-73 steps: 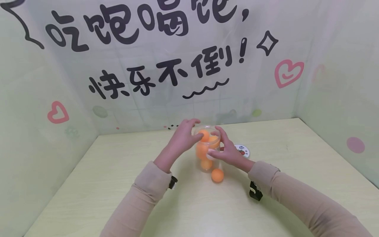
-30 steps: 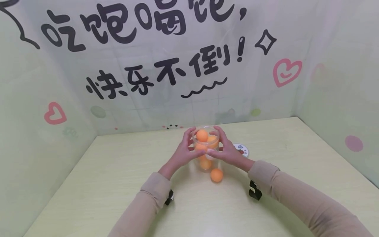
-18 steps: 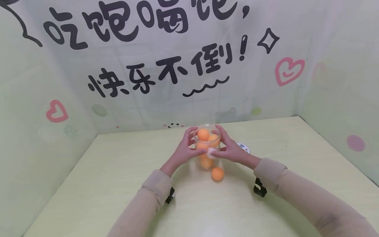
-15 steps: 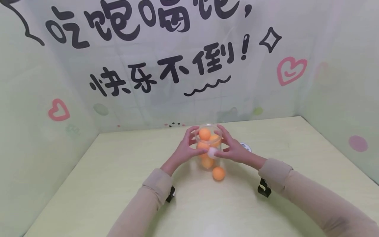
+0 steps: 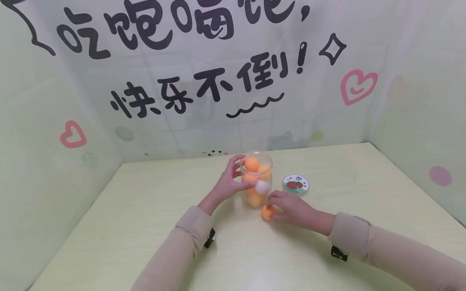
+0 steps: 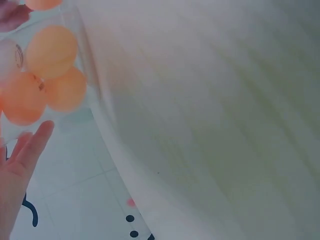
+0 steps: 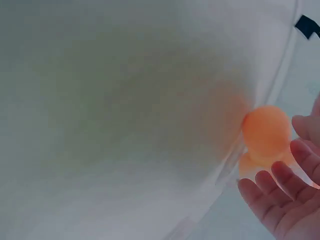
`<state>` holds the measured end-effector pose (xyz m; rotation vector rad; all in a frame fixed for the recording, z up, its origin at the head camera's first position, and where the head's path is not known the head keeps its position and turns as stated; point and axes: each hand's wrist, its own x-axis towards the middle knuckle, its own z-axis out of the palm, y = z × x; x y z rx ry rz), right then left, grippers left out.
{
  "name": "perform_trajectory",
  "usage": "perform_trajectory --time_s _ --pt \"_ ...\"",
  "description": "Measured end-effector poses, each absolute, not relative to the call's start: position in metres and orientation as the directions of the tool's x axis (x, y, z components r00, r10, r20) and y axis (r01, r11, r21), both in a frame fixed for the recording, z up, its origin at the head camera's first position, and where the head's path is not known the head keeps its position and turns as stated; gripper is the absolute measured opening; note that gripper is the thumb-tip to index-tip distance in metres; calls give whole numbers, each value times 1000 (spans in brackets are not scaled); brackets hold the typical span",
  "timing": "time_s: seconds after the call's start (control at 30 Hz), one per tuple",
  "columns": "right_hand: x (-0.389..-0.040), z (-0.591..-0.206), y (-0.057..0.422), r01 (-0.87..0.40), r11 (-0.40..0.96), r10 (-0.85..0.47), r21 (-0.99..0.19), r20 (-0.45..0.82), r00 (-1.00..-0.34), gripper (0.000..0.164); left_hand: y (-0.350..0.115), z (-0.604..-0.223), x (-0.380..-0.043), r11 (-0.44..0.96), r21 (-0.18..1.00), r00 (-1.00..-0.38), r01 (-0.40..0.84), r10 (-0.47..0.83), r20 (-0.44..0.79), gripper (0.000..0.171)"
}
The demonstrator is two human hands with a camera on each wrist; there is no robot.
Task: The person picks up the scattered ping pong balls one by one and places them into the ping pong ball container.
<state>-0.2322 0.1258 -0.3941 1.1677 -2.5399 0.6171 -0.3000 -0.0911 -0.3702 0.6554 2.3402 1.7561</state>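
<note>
A clear jar (image 5: 266, 197) stands upright on the table, holding several orange ping-pong balls (image 5: 251, 164) and a white one (image 5: 262, 187). My left hand (image 5: 230, 182) grips its left side, thumb across the front and fingers behind. In the left wrist view, the fingers (image 6: 35, 147) lie along the jar wall, partly cut off by the frame. My right hand (image 5: 293, 208) reaches round a loose orange ping-pong ball (image 5: 267, 213) at the jar's front right foot. The right wrist view has these fingers (image 7: 295, 192) spread loosely beside the ball (image 7: 266, 131); firm contact is not clear.
A round lid (image 5: 296, 184) with a red fruit picture lies on the table (image 5: 145, 218), right of the jar. Behind the table rises a printed cloth wall (image 5: 174, 133), with side walls left and right.
My right hand has left the jar's right side and moved down to the loose ball, uncovering the lid. My left hand, which came down onto the jar earlier, stays there.
</note>
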Motion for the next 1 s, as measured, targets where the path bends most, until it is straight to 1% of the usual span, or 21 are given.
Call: perform_trajectory --time_s 0.03,0.1,0.33,0.63,0.8,1.0 --pt "-231 -396 125 -792 571 -678 -216 420 -604 16 -91 -370 -300 220 943 -896 249 422 139 83" --pt "-230 -398 123 -807 560 -698 -188 417 -582 16 -91 -370 -300 217 944 -896 247 421 138 82" --pt "-229 -398 112 -764 583 -696 -276 314 -645 21 -93 -371 -298 220 938 -896 267 416 158 79" --pt "-225 -396 107 -755 565 -709 -333 273 -650 23 -93 -369 -295 218 938 -892 270 423 159 79" --pt "-224 -388 110 -736 584 -697 -341 254 -671 23 -92 -369 -295 223 936 -892 272 424 158 78" --pt "-227 -374 122 -749 597 -692 -287 288 -662 25 -93 -371 -296 223 938 -895 264 418 152 80"
